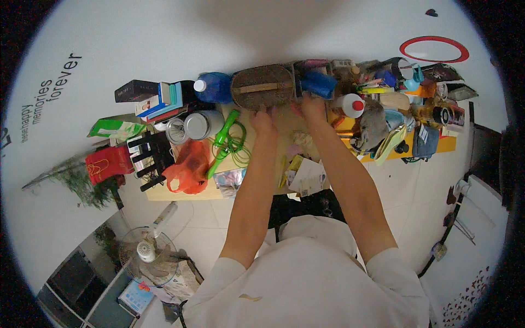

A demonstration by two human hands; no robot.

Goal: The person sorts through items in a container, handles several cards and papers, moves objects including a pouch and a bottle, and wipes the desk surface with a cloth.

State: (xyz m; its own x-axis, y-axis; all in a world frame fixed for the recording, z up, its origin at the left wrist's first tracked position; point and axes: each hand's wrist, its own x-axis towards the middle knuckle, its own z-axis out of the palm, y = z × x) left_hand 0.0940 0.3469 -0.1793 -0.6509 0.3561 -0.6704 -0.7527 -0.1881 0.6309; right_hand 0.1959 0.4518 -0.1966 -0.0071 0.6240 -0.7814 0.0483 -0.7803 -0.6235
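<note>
My left hand (263, 119) is at the front edge of a brown woven-looking box or basket (262, 96) with a pale strip across it. Its fingertips are too dim to make out. My right hand (314, 107) reaches to the near side of a blurred blue object (319, 84); whether the fingers close around it is unclear. Just right of that hand is a white bottle with a red cap (353, 105). Below and between my forearms, papers and a white card or box (308, 177) lie near the front edge of the table (197, 194).
On the left are a blue bottle with a white cap (215, 87), metal-lidded cans (197, 125), a green jump rope (225, 143) and a red plastic bag (190, 168). Crowded to the right are a grey cloth (371, 125) and a blue-grey pouch (425, 141). A fan (147, 252) stands lower left.
</note>
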